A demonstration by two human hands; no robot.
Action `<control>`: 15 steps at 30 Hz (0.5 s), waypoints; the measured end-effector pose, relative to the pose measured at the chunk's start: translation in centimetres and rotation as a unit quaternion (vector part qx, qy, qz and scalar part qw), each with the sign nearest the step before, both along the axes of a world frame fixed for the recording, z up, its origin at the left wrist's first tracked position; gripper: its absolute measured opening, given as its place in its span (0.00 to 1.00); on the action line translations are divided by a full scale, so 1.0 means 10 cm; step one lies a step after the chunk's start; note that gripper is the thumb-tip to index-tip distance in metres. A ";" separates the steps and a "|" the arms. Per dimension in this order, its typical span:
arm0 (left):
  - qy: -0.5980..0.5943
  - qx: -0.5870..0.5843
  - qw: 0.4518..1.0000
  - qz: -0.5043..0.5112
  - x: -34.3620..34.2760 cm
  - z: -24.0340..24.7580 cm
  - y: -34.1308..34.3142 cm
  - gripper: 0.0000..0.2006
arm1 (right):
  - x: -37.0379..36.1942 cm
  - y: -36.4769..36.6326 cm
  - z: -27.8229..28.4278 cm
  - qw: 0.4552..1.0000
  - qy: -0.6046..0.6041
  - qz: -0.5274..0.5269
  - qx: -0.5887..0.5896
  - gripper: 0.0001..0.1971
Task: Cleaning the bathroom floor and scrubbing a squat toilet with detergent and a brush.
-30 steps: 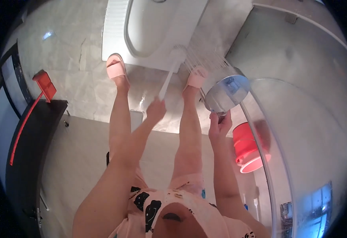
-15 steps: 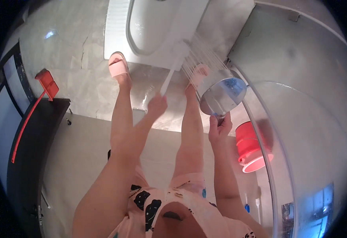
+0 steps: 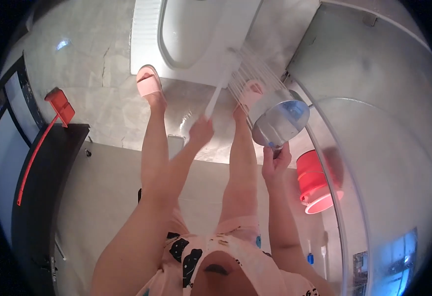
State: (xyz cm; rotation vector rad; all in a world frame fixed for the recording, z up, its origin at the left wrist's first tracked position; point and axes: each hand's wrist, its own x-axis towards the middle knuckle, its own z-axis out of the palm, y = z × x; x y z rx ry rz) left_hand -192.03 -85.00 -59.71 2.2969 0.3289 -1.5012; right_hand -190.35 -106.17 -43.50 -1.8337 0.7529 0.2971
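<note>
My left hand (image 3: 201, 131) is closed round the white handle of a toilet brush (image 3: 215, 100). The brush slants up and to the right, and its motion-blurred head lies over the near right part of a white squat toilet (image 3: 191, 75). In my right hand (image 3: 276, 162) is a large silvery shower head (image 3: 281, 121), gripped by its short neck. Thin streams of water spray from it toward the upper left, across the toilet's right side and near my right foot.
I stand in pink slippers (image 3: 149, 85) on wet grey tiles. A red bucket (image 3: 310, 172) stands beside a glass partition with a metal rail (image 3: 332, 192) at right. To the left are a dark bench-like ledge (image 3: 53, 163) and a red long-handled dustpan (image 3: 60, 106). A floor drain (image 3: 176, 142) lies between my legs.
The brush and my left hand have shifted slightly to the right. The shower head stays in my right hand, still spraying, and the whole view has moved a little.
</note>
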 end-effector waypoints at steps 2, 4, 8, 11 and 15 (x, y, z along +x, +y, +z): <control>-0.349 -0.094 0.929 -0.080 0.60 -0.39 -0.22 0.15 | 0.10 0.03 -0.06 1.000 0.006 -0.008 -0.006 0.09; -0.223 -0.031 0.948 -0.223 1.34 -0.82 -0.24 0.18 | 0.30 0.19 -0.09 0.999 -0.010 -0.045 0.016 0.09; -0.077 -0.020 0.996 0.047 0.63 -0.35 -0.36 0.20 | 0.26 0.03 -0.05 0.995 0.007 -0.098 -0.013 0.09; -0.078 0.023 0.996 0.046 -0.16 0.11 0.04 0.24 | 0.23 0.04 0.04 0.999 -0.006 -0.040 -0.018 0.09; -0.024 0.001 0.999 -0.021 0.41 -0.18 -0.18 0.19 | 0.14 0.02 0.01 1.000 0.024 -0.015 0.003 0.09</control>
